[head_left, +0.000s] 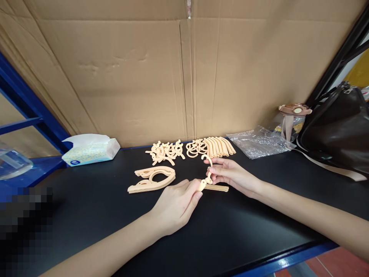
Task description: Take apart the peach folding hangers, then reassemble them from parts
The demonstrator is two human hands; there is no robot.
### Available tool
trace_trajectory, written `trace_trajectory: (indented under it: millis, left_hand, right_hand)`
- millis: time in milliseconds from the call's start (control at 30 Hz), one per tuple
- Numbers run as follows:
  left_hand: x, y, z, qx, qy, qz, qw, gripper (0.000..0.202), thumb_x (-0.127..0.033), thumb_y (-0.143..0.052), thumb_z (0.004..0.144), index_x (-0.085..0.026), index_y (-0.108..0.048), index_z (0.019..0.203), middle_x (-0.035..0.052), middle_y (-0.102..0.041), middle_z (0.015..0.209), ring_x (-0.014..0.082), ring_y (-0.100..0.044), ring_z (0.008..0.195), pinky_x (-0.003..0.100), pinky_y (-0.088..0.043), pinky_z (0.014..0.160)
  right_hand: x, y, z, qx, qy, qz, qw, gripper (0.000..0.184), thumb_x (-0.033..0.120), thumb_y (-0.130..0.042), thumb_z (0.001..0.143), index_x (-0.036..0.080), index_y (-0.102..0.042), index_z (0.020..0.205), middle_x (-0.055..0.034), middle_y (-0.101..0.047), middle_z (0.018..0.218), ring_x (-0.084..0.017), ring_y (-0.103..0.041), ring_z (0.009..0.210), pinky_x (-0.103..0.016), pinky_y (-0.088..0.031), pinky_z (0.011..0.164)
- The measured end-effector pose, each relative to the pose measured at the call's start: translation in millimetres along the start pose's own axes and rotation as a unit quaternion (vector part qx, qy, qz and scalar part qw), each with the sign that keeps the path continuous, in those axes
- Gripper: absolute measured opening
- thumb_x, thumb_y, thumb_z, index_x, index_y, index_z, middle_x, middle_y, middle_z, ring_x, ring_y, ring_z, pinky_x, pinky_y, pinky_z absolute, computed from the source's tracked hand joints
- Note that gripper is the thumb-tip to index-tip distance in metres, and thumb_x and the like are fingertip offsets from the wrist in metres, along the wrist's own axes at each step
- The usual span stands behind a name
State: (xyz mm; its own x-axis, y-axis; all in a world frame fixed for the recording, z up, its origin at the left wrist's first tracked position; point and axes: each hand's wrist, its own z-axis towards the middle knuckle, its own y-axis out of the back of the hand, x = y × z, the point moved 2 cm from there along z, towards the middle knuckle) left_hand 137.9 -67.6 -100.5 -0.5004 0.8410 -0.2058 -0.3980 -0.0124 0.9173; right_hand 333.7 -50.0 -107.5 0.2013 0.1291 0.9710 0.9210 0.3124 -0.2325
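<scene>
My left hand pinches one end of a peach plastic hanger arm that lies on the black table. My right hand grips a peach hook piece at the joint with that arm. Both hands are closed on these parts. Just left of my hands lie finished folded hangers, stacked flat. Behind them sit a heap of small peach hook parts and a row of curved peach arms.
A tissue pack rests at the back left. A clear plastic bag, a lidded jar and a dark handbag stand at the back right. Cardboard walls off the back. A blue shelf frame rises at left.
</scene>
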Motion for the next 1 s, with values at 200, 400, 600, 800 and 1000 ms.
trace_trajectory:
  millis: [200, 400, 600, 800, 1000]
  left_hand:
    - [-1, -0.7, -1, -0.02, -0.037, 0.021, 0.999, 0.02, -0.025, -0.026, 0.099, -0.019, -0.044, 0.105, -0.0018, -0.056, 0.073, 0.0146, -0.052, 0.062, 0.025, -0.034, 0.053]
    - [-3, -1.5, -1, -0.051, -0.077, 0.056, 0.994, 0.023, -0.024, -0.026, 0.1, -0.016, -0.047, 0.103, -0.0015, -0.055, 0.07, 0.0139, -0.051, 0.059, 0.024, -0.034, 0.051]
    - [-3, -2.8, -3, -0.072, -0.088, 0.09, 0.989, 0.022, -0.023, -0.029, 0.099, -0.015, -0.048, 0.106, -0.0019, -0.055, 0.066, 0.013, -0.052, 0.054, 0.024, -0.031, 0.046]
    - [-2, -4.1, -4, -0.069, -0.081, 0.095, 0.99, 0.024, -0.025, -0.029, 0.099, -0.014, -0.049, 0.109, -0.0008, -0.061, 0.069, 0.0126, -0.056, 0.055, 0.023, -0.032, 0.045]
    - [-3, -2.6, -3, -0.059, -0.058, 0.08, 0.993, 0.025, -0.024, -0.03, 0.098, -0.015, -0.049, 0.114, 0.0016, -0.068, 0.078, 0.0132, -0.063, 0.061, 0.021, -0.039, 0.048]
  right_hand:
    - [-1, 0, -1, 0.017, -0.01, -0.027, 0.999, 0.043, 0.033, -0.072, 0.076, 0.016, -0.057, 0.113, 0.001, -0.063, 0.074, -0.007, -0.057, 0.064, -0.023, -0.051, 0.072]
    - [2, 1, -2, 0.02, -0.001, -0.072, 0.997, 0.038, 0.033, -0.071, 0.076, 0.016, -0.056, 0.107, 0.0007, -0.064, 0.073, -0.008, -0.056, 0.061, -0.024, -0.049, 0.065]
    - [6, 2, -1, 0.016, 0.048, -0.123, 0.991, 0.03, 0.033, -0.07, 0.077, 0.017, -0.055, 0.098, 0.0021, -0.062, 0.074, -0.007, -0.051, 0.061, -0.024, -0.043, 0.065]
    - [9, 0, -2, -0.007, 0.064, -0.157, 0.985, 0.031, 0.036, -0.071, 0.075, 0.018, -0.053, 0.093, 0.0024, -0.059, 0.073, -0.009, -0.051, 0.063, -0.026, -0.042, 0.065]
    - [13, -3, -4, -0.035, 0.083, -0.183, 0.979, 0.036, 0.038, -0.07, 0.074, 0.021, -0.05, 0.097, 0.0044, -0.057, 0.068, -0.012, -0.056, 0.068, -0.029, -0.045, 0.067]
